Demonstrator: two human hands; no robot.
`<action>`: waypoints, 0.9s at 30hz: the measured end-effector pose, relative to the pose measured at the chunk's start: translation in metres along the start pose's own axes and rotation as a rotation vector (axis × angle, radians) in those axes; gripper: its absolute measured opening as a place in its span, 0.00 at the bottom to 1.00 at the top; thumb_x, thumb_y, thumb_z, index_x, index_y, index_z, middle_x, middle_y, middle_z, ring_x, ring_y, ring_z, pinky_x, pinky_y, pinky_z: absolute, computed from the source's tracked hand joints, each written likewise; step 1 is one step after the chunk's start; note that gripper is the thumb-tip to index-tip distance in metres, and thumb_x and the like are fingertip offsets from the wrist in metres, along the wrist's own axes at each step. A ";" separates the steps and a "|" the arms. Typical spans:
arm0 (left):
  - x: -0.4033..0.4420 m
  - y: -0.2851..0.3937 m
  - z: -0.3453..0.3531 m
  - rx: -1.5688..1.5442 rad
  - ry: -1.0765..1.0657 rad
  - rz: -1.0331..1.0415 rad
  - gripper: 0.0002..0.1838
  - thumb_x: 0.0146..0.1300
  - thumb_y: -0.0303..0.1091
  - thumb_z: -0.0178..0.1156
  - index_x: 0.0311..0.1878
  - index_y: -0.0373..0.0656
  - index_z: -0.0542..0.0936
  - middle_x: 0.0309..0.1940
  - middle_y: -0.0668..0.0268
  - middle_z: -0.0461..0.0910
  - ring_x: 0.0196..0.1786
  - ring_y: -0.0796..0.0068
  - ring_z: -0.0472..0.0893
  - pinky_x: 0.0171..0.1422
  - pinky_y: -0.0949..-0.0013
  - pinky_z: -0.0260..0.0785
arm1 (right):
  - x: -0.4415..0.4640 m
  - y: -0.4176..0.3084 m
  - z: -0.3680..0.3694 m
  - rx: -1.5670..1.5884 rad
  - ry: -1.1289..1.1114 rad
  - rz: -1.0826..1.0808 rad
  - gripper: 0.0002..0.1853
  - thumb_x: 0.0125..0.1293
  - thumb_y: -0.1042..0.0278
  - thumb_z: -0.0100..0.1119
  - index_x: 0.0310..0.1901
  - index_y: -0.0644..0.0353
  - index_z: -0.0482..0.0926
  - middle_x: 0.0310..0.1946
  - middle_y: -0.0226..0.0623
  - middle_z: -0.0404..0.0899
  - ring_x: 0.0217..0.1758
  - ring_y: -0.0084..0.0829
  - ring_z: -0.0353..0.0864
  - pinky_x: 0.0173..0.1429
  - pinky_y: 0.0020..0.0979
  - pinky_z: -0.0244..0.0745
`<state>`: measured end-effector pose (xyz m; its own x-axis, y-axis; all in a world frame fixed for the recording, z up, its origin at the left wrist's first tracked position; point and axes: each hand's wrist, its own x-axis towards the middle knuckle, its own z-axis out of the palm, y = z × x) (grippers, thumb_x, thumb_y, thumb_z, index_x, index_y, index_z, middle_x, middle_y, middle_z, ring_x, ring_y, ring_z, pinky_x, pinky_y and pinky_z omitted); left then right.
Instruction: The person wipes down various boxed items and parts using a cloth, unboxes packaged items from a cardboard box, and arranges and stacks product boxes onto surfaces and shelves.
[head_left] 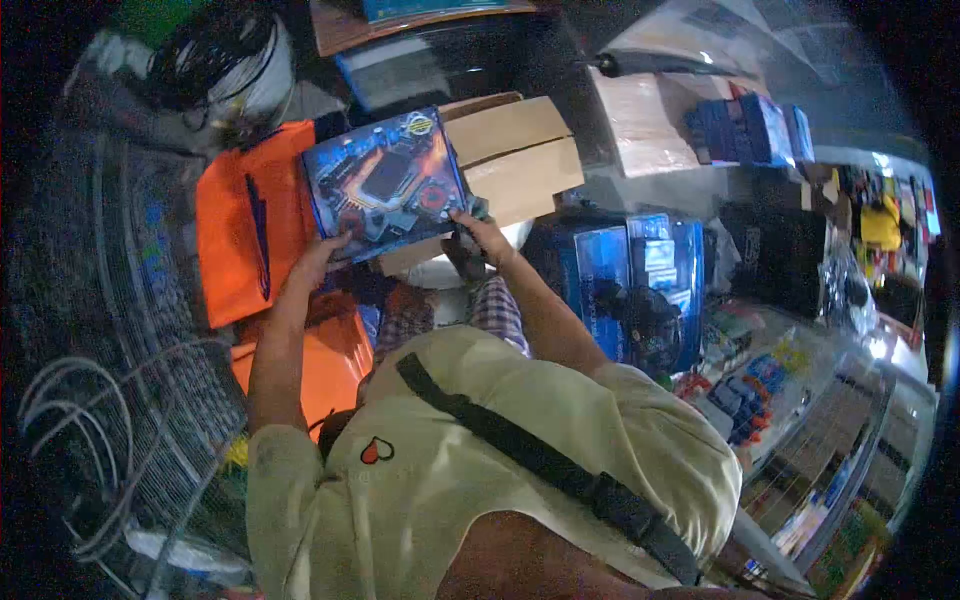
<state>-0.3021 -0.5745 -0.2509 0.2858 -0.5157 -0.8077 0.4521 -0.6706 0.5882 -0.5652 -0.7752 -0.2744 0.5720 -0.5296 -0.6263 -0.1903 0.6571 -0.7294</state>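
Note:
A blue box (385,182) with a printed picture of electronic parts is held up in front of me, tilted slightly. My left hand (322,258) grips its lower left corner. At the lower right corner, my right hand (482,238) holds the edge with the thumb on the printed face. Behind the box and to its right lies an open brown cardboard carton (520,165). Orange bags (232,240) hang or lie close to the left side of the box.
Blue boxes (640,285) stand at the right, beside a dark round object. Further up are a cardboard piece (650,125) and stacked blue packs (745,130). A white bucket with black cables (235,60) is at the upper left. Pale cables (85,400) loop at the left.

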 end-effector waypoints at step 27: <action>0.072 0.049 -0.009 0.788 0.359 0.644 0.46 0.46 0.53 0.68 0.61 0.31 0.61 0.55 0.46 0.69 0.59 0.48 0.67 0.65 0.58 0.57 | 0.077 -0.072 -0.098 -1.226 0.162 -0.394 0.33 0.55 0.56 0.57 0.63 0.46 0.58 0.37 0.50 0.78 0.39 0.46 0.80 0.41 0.43 0.74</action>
<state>-0.2520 -0.6392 -0.2807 0.5647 -0.7936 -0.2265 -0.5064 -0.5499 0.6642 -0.5850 -0.9160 -0.2970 0.6704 -0.6885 -0.2765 -0.6831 -0.4273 -0.5922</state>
